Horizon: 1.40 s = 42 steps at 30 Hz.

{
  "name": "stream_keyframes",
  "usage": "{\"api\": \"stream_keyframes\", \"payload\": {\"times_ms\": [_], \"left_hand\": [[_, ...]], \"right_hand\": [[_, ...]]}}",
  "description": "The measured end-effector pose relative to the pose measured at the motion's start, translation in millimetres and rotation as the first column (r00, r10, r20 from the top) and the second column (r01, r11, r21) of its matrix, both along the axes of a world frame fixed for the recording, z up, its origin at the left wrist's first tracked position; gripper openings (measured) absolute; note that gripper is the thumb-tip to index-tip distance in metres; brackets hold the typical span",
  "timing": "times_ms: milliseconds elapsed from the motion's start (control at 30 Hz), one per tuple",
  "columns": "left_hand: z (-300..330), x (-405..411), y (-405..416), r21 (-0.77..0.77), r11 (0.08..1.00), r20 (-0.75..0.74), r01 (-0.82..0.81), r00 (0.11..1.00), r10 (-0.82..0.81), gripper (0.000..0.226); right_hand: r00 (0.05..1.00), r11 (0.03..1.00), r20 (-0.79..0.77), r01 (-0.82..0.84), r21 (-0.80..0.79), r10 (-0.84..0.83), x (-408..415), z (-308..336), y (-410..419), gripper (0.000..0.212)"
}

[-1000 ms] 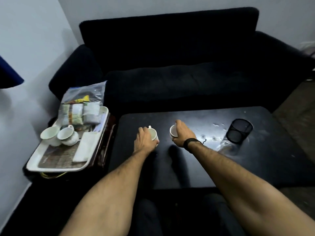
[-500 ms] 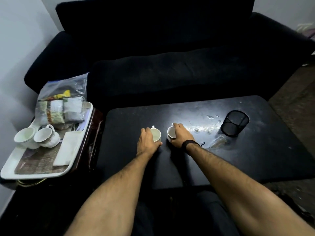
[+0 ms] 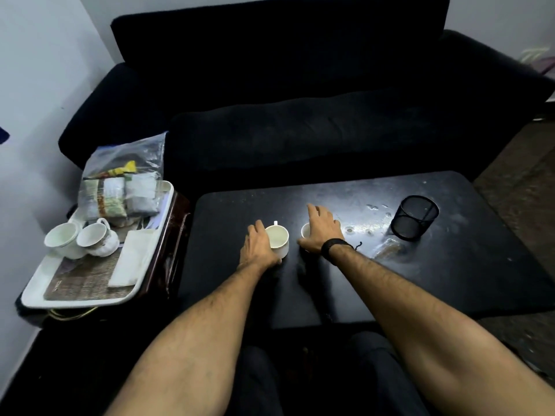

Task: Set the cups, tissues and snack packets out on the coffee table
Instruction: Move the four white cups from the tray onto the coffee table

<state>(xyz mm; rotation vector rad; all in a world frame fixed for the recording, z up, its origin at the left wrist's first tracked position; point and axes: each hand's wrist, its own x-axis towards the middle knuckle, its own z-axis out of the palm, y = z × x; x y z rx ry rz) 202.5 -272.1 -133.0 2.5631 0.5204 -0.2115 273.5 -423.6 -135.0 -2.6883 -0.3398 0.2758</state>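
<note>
Two white cups stand side by side on the black coffee table (image 3: 450, 283). My left hand (image 3: 259, 247) wraps the left side of the left cup (image 3: 278, 239), thumb at its base. My right hand (image 3: 321, 231) lies over the right cup (image 3: 305, 232) with its fingers stretched forward and loose; most of that cup is hidden under it. On the white tray (image 3: 72, 300) to the left sit two more white cups (image 3: 64, 238) (image 3: 94, 235), a folded white tissue stack (image 3: 132, 256) and a clear bag of snack packets (image 3: 120, 190).
A black mesh holder (image 3: 416, 217) stands on the table's right side, with wet spots (image 3: 372, 232) beside it. The tray rests on a dark side table (image 3: 168, 250) against the wall. A black sofa (image 3: 300, 130) runs behind the table.
Both cups have come down onto the table and stayed put. My right hand's fingers have straightened off the right cup. The camera has shifted slightly.
</note>
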Motion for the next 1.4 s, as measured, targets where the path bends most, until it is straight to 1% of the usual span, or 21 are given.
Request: {"api": "stream_keyframes", "payload": {"times_ms": [100, 200, 267, 400, 500, 567, 667, 767, 867, 933, 1067, 1200, 1233, 1267, 1333, 1400], "left_hand": [[16.9, -6.3, 20.6, 0.013, 1.000, 0.053, -0.019, 0.998, 0.018, 0.097], [35.5, -20.1, 49.0, 0.053, 0.998, 0.092, -0.039, 0.995, 0.034, 0.101], [47.9, -34.9, 77.1, 0.102, 0.992, 0.120, -0.079, 0.990, 0.067, 0.099], [69.0, -69.6, 141.0, 0.164, 0.968, 0.177, -0.190, 0.971, 0.160, 0.085], [79.0, -97.2, 192.3, 0.179, 0.936, 0.232, -0.304, 0.937, 0.260, 0.070], [80.0, -116.9, 225.3, 0.192, 0.904, 0.258, -0.381, 0.909, 0.328, 0.068], [75.3, -141.7, 269.0, 0.191, 0.873, 0.290, -0.449, 0.875, 0.387, 0.061], [71.1, -154.8, 307.6, 0.226, 0.838, 0.256, -0.496, 0.860, 0.441, 0.062], [67.3, -154.8, 339.4, 0.264, 0.818, 0.225, -0.511, 0.857, 0.463, 0.067], [64.0, -148.0, 356.5, 0.252, 0.824, 0.215, -0.507, 0.860, 0.463, 0.068], [50.7, -132.4, 379.7, 0.238, 0.830, 0.186, -0.504, 0.863, 0.470, 0.071], [38.1, -115.8, 403.9, 0.230, 0.848, 0.119, -0.478, 0.878, 0.463, 0.097], [35.1, -110.9, 408.9, 0.218, 0.862, 0.119, -0.458, 0.889, 0.442, 0.098], [31.6, -106.2, 412.4, 0.201, 0.876, 0.135, -0.439, 0.898, 0.419, 0.096], [25.3, -100.2, 413.9, 0.152, 0.891, 0.214, -0.428, 0.894, 0.393, 0.083], [21.0, -98.3, 412.1, 0.115, 0.891, 0.263, -0.440, 0.878, 0.399, 0.072]], "right_hand": [[0.997, 1.000, 0.071, -0.017, 0.018, 0.015, -2.4, 19.7, 20.7, 0.094], [0.992, 0.998, 0.114, -0.055, 0.039, 0.050, -8.9, 38.0, 52.0, 0.089], [0.988, 0.993, 0.124, -0.103, 0.060, 0.095, -19.7, 50.3, 83.3, 0.084], [0.967, 0.969, 0.105, -0.238, 0.063, 0.230, -51.3, 69.1, 153.5, 0.075], [0.927, 0.927, 0.084, -0.371, 0.056, 0.366, -77.9, 74.9, 207.4, 0.072], [0.892, 0.892, 0.074, -0.450, 0.051, 0.446, -94.8, 74.2, 241.3, 0.072], [0.849, 0.849, 0.051, -0.528, 0.025, 0.526, -113.8, 68.9, 285.0, 0.074], [0.827, 0.827, 0.042, -0.562, 0.035, 0.560, -125.4, 56.8, 323.6, 0.073], [0.812, 0.809, 0.050, -0.583, 0.077, 0.581, -131.8, 45.2, 357.2, 0.077], [0.808, 0.801, 0.063, -0.590, 0.106, 0.586, -129.8, 38.8, 378.1, 0.078], [0.821, 0.804, 0.118, -0.570, 0.167, 0.558, -116.8, 31.3, 413.4, 0.072], [0.823, 0.815, 0.125, -0.568, 0.120, 0.555, -103.9, 24.6, 443.6, 0.066], [0.824, 0.817, 0.113, -0.566, 0.110, 0.555, -101.2, 22.4, 449.1, 0.063], [0.826, 0.818, 0.110, -0.564, 0.114, 0.553, -98.8, 20.1, 453.2, 0.058], [0.819, 0.809, 0.134, -0.573, 0.133, 0.558, -94.7, 16.2, 457.0, 0.050], [0.812, 0.801, 0.146, -0.583, 0.136, 0.566, -91.5, 11.5, 457.8, 0.048]]}}
